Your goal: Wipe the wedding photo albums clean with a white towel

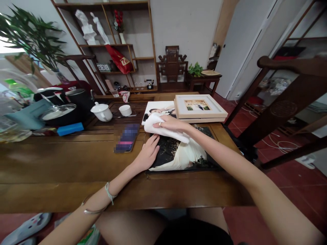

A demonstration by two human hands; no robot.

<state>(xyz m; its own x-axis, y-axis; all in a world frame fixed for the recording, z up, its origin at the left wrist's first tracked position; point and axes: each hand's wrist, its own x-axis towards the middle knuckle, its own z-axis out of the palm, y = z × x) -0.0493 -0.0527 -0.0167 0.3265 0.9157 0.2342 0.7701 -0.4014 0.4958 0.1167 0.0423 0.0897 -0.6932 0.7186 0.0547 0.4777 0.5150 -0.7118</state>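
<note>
A dark photo print point(166, 153) with a pale gown in it lies flat near the front of the wooden table. My right hand point(170, 123) is closed on a folded white cloth point(153, 122), which rests over the upper part of the print. With fingers stretched out, my left hand point(150, 149) lies on the print's left edge. Behind the cloth is a second, white-backed photo point(159, 106), partly covered. Beside it, light wood picture frames point(217, 109) are stacked, the top one holding a small photo. The cloth hides the far part of the dark print.
Left of the prints lies a phone point(126, 137). Farther back stand a white lidded cup point(101, 111), a small white bowl point(125, 110), a blue block point(70, 129) and a black pan point(60, 115). A dark wooden chair point(281, 98) stands at the table's right side.
</note>
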